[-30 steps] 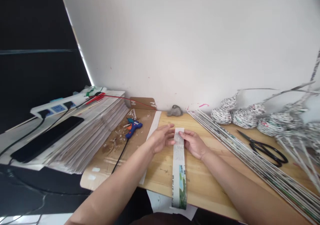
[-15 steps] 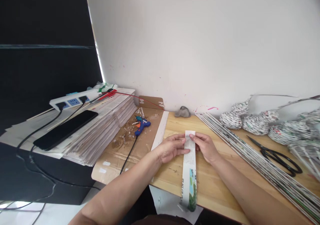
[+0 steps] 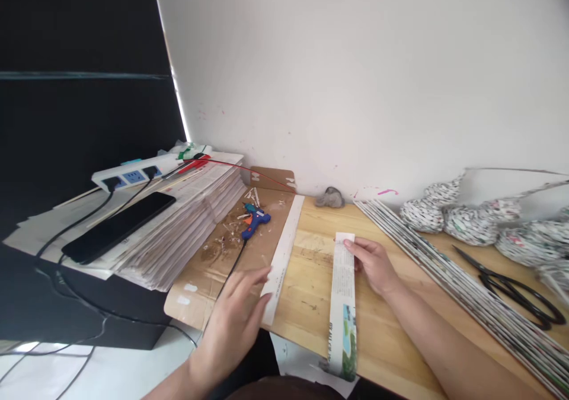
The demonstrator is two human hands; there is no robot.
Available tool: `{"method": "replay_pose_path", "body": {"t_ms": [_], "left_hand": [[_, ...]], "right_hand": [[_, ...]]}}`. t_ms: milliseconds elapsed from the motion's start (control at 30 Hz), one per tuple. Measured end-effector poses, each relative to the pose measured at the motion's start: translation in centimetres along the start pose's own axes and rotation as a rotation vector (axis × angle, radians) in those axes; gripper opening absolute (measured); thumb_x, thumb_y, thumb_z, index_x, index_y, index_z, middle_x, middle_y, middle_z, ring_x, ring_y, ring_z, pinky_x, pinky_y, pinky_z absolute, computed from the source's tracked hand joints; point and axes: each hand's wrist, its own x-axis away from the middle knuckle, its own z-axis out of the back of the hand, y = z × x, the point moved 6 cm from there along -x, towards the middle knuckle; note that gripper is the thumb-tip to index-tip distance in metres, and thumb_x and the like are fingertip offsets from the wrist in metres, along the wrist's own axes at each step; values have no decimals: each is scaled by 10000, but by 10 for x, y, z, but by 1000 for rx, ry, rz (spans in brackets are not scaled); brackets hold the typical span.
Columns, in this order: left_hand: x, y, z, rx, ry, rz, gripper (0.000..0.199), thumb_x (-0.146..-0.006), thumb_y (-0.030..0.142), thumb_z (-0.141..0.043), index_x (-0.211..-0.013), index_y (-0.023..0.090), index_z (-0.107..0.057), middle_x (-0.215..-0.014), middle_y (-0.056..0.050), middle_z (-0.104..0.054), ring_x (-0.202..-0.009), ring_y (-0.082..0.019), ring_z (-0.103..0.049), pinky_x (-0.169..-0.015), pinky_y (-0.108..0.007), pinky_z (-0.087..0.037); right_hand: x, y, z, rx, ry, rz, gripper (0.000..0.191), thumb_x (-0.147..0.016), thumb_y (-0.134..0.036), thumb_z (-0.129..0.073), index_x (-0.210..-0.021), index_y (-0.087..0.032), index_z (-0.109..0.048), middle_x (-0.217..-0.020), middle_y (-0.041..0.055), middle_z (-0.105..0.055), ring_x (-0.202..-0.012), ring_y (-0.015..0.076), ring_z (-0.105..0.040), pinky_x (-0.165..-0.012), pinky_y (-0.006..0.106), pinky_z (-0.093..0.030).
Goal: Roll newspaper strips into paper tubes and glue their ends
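Observation:
A long strip of printed newspaper (image 3: 343, 287) hangs over the front edge of the wooden table, its lower end curling, with a green and blue picture on it. My right hand (image 3: 371, 264) pinches the strip's upper end between thumb and fingers. My left hand (image 3: 235, 317) holds nothing; its thumb and fingers are apart. It hovers near the front of the cardboard sheet (image 3: 208, 284), beside a white paper strip (image 3: 284, 258) lying along the cardboard's right edge. A blue glue gun (image 3: 255, 223) with a black cord rests on the cardboard, farther back.
At left, a tall newspaper stack (image 3: 191, 228) carries a black phone (image 3: 120, 225) and a power strip (image 3: 136, 172). Rolled paper sticks (image 3: 444, 269) lie at right, beyond them black scissors (image 3: 511, 287) and woven paper gourd shapes (image 3: 469, 222). A grey lump (image 3: 330, 198) sits by the wall.
My left hand has let go of the newspaper strip and moved left and toward me, its fingers now apart. My right hand still holds the strip's upper end.

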Motion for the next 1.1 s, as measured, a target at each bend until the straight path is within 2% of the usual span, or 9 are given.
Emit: {"method": "replay_pose_path", "body": {"t_ms": [67,200,367,567,700,833,967,1033,1100], "left_hand": [[28,-27,20,-224,111,-7,403,-829,240,-545,-1231,234,-513,-1154,-102,-583,-1073,-263,-536,-913,-428,-441],[54,-68,37,-373,147,62,435,-841,262,-533,-1267,206,-469,-1103,-101,-591,-977,-236,-572,-870,-389,-468],[45,-79,47,-471,66,-45,402,-866,234,-477,-1268,212,-467,-1091,-87,-607,-965,-214,-586,-879,-354,-465],[39,-103,71,-667,36,-64,420,-860,184,-437,-1278,227,-450,-1069,-86,-623,-961,-237,-590,-881,-382,-448],[37,-94,75,-706,58,-57,398,-835,199,-450,-1227,230,-513,-999,-88,-638,-896,-255,-599,-847,-406,-452],[18,-54,55,-396,85,-31,317,-834,270,-517,-1139,236,-594,-1039,-84,-647,-941,-241,-596,-833,-356,-478],[-23,-18,3,168,-108,205,228,-854,340,-516,-813,196,-688,-885,-80,-674,-896,-220,-624,-722,-287,-514],[-46,-4,-30,537,-198,422,255,-847,365,-529,-957,183,-670,-997,-104,-664,-947,-237,-625,-560,-235,-508],[-66,17,-69,916,-382,572,409,-786,285,-633,-1184,214,-568,-1219,-121,-578,-1050,-244,-591,-577,-235,-530]], "right_hand": [[1,-1,-2,9,-12,-5,255,-748,-396,-682,-811,-150,-707,-578,-4,-547,-509,98,-429,-456,223,-290],[2,-1,-6,9,-49,-12,256,-747,-395,-678,-790,-145,-709,-631,15,-594,-552,119,-472,-490,238,-323],[4,-5,-7,24,-42,-12,284,-734,-411,-679,-848,-153,-714,-650,20,-613,-559,130,-481,-502,247,-335],[6,-10,-11,44,-68,-2,295,-731,-444,-670,-746,-151,-692,-563,-3,-545,-514,119,-440,-483,249,-320],[6,-12,-12,57,-75,19,312,-734,-456,-664,-727,-145,-687,-570,8,-547,-535,131,-456,-497,257,-343],[7,-14,-13,91,-65,53,304,-743,-450,-655,-761,-149,-700,-619,18,-576,-582,141,-477,-525,257,-356],[12,-13,-19,116,-121,37,300,-769,-438,-633,-767,-144,-696,-569,-13,-509,-517,101,-401,-480,234,-294],[13,-14,-22,129,-146,53,301,-781,-438,-620,-775,-146,-692,-553,-25,-474,-504,92,-375,-473,230,-280],[13,-18,-22,146,-134,98,293,-787,-431,-615,-728,-150,-677,-553,-28,-454,-515,94,-379,-486,233,-296]]}}
